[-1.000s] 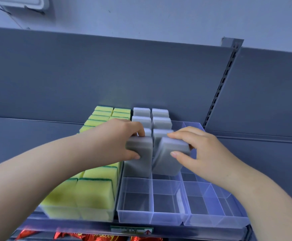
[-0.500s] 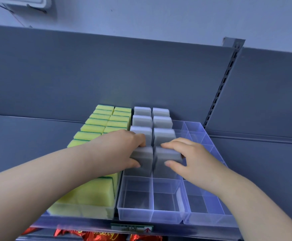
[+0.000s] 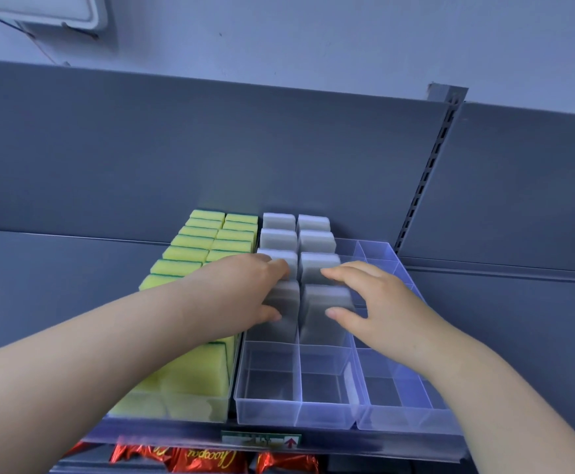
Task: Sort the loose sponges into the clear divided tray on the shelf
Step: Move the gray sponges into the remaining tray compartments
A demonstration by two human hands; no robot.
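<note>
A clear divided tray (image 3: 296, 413) sits on the shelf, with grey sponges standing upright in its two left columns. My left hand (image 3: 241, 292) grips a grey sponge (image 3: 284, 302) seated in a cell of the left column. Beside it, my right hand (image 3: 378, 302) holds another grey sponge (image 3: 325, 313) between thumb and fingers in the neighbouring cell. Both sponges stand upright, down inside their cells. Three rows of grey sponges (image 3: 279, 239) fill the cells behind them. The cells in front and the right-hand columns hold nothing.
A second tray to the left holds several yellow-green sponges (image 3: 190, 254), partly under my left forearm. The grey shelf back panel (image 3: 211, 148) rises behind. Red snack packets (image 3: 207, 460) lie on the shelf below, under a price tag (image 3: 262, 441).
Both hands have pushed their grey sponges down from a tilted, raised position into the cells, where they now stand upright.
</note>
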